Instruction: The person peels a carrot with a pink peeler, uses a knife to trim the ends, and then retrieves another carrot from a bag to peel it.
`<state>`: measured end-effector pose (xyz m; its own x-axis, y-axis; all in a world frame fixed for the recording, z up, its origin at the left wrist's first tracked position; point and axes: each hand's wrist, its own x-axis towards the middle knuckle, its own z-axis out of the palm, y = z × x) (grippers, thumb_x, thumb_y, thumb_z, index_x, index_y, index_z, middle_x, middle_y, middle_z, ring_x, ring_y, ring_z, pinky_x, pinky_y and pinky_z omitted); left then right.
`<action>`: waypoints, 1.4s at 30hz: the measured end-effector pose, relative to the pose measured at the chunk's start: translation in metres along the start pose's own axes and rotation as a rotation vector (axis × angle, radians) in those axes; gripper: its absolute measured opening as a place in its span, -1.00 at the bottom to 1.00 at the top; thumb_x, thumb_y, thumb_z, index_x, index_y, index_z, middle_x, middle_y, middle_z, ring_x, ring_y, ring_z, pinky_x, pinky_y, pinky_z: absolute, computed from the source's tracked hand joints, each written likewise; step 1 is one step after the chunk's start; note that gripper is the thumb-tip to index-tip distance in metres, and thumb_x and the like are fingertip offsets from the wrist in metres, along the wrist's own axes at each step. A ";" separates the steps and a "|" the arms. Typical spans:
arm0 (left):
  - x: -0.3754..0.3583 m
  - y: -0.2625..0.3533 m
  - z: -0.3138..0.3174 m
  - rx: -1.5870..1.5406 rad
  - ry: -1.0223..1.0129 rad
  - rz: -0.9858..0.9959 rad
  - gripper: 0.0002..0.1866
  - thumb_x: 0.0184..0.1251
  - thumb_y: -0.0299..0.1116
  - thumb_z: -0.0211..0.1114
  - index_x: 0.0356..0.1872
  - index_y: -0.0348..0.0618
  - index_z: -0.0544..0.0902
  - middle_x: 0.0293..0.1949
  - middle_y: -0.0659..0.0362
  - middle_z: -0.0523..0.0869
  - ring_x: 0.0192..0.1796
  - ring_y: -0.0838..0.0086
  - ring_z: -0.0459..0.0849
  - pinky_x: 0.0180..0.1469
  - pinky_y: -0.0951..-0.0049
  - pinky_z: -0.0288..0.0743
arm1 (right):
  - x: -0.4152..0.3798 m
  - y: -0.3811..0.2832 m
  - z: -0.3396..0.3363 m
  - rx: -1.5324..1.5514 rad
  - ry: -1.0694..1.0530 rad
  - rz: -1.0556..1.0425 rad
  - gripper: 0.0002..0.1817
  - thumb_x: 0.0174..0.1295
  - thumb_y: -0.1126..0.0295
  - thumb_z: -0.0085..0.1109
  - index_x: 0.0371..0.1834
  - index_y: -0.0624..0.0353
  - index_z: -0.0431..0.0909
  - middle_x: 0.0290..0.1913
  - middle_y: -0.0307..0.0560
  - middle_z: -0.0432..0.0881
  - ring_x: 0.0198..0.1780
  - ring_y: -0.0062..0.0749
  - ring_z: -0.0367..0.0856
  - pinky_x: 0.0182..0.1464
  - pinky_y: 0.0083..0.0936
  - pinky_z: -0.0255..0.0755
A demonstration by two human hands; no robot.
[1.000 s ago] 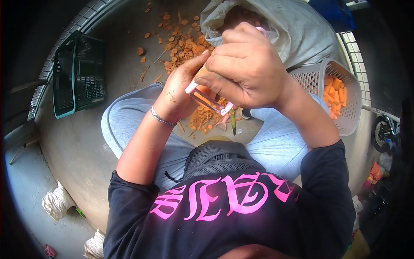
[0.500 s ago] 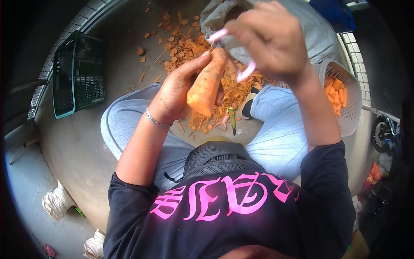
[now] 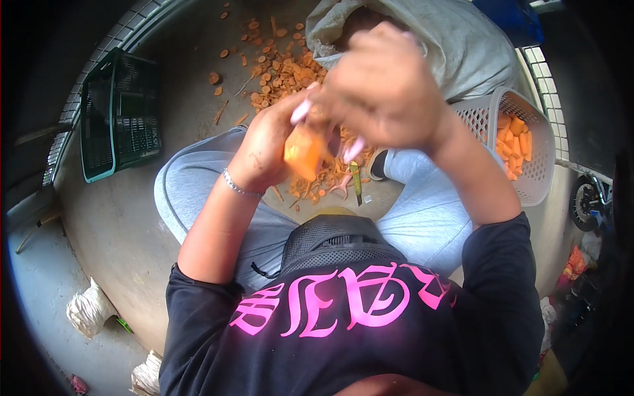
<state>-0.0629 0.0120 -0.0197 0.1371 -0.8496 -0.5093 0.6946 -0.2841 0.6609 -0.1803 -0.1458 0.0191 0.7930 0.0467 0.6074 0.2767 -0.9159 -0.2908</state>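
Closed around a thick carrot [image 3: 303, 157], my left hand [image 3: 265, 137] keeps its blunt cut end pointing toward me. My right hand [image 3: 391, 92], blurred by motion, grips a pink peeler [image 3: 354, 150] whose head lies across the carrot. Much of the carrot's upper part is hidden behind my right hand and the peeler. Below my hands, orange peelings and cut carrot pieces [image 3: 282, 71] are heaped on the floor between my legs. A small green-and-dark tool [image 3: 356, 183] lies at the near edge of this heap, beside a pinkish forked piece [image 3: 342, 187].
At right stands a light plastic basket [image 3: 536, 178] holding peeled carrots [image 3: 514, 142]. A large grey-white sack [image 3: 479, 56] slumps at the far side. To the left is a dark green crate [image 3: 99, 132]; a crumpled white sack [image 3: 89, 309] lies at lower left.
My right hand and the peeler have swept down and to the left along the carrot, toward me. More of the carrot is now covered; my left hand has stayed nearly in place.
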 end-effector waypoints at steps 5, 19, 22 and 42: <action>-0.006 0.010 0.018 -0.096 -0.154 -0.101 -0.51 0.54 0.00 -0.18 -0.12 -0.31 0.45 -0.41 0.10 0.52 -0.68 0.39 0.41 -0.64 0.46 0.29 | -0.001 0.048 -0.012 -0.204 0.001 0.168 -0.77 0.15 0.37 0.22 -0.64 0.17 0.55 -0.65 -0.07 0.51 -0.57 -0.16 0.46 -0.45 -0.34 0.29; -0.001 0.007 0.012 -0.042 -0.063 -0.004 -0.62 0.52 -0.04 -0.04 -0.21 -0.13 0.58 -0.46 0.25 0.63 -0.44 0.53 0.61 -0.38 0.48 0.52 | 0.004 -0.016 0.000 0.091 0.046 0.004 -0.87 0.10 0.29 0.27 -0.48 0.09 0.64 -0.58 -0.25 0.49 -0.51 -0.34 0.35 -0.37 -0.43 0.17; -0.004 0.007 0.013 -0.012 -0.011 0.007 -0.63 0.52 -0.05 -0.03 -0.19 -0.13 0.58 -0.45 0.25 0.62 -0.44 0.53 0.61 -0.38 0.49 0.52 | 0.003 -0.016 0.003 0.109 0.036 0.012 -0.87 0.09 0.29 0.28 -0.48 0.08 0.64 -0.57 -0.26 0.50 -0.51 -0.34 0.36 -0.37 -0.42 0.18; -0.008 0.019 0.026 -0.189 0.015 -0.044 -0.61 0.56 -0.08 -0.11 -0.04 -0.18 0.53 -0.27 0.18 0.66 -0.33 0.52 0.66 -0.29 0.48 0.57 | 0.009 -0.022 -0.007 0.109 0.022 0.014 -0.82 0.08 0.28 0.28 -0.50 0.15 0.59 -0.58 -0.19 0.46 -0.51 -0.28 0.33 -0.38 -0.39 0.16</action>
<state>-0.0691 0.0024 0.0113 0.1136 -0.8310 -0.5445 0.8201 -0.2310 0.5235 -0.1832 -0.1281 0.0359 0.7857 0.0247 0.6181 0.3243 -0.8673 -0.3776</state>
